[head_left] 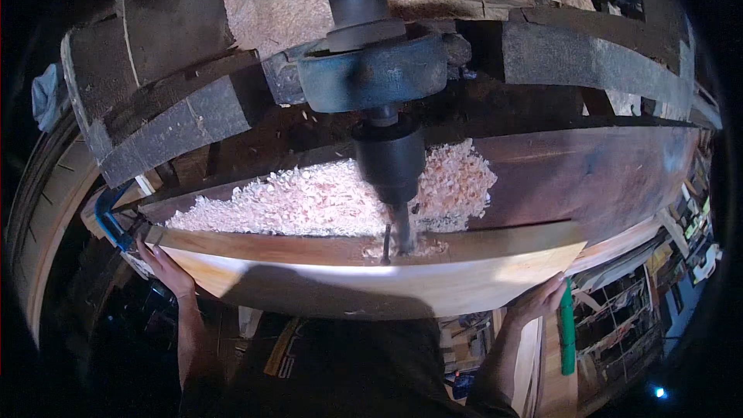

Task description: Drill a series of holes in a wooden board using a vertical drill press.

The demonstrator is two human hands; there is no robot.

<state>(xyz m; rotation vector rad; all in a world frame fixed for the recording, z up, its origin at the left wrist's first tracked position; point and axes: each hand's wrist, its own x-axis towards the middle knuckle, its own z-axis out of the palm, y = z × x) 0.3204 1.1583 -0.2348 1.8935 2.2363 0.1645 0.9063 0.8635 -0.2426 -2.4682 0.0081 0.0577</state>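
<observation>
A long pale wooden board (472, 286) stands on edge across the front of a machine, its narrow top edge facing up. My left hand (169, 269) grips its left end, fingers curled over the corner. At the lower right corner my right hand (539, 300) holds the same board; part of its fingers is hidden behind the wood. A dark drill chuck (389, 161) hangs above the middle of the board. Its drill bit (401, 224) meets the top edge, with shavings around it. A thin dark rod (386, 244) stands just left of the bit.
Pale wood shavings (302, 197) are heaped on the reddish-brown wooden table (580, 166) behind the board. A blue clamp-like frame (108, 220) sits by the left end. A green tube-like object (569, 333) is beside my right hand. Beams (588, 58) cross behind the chuck.
</observation>
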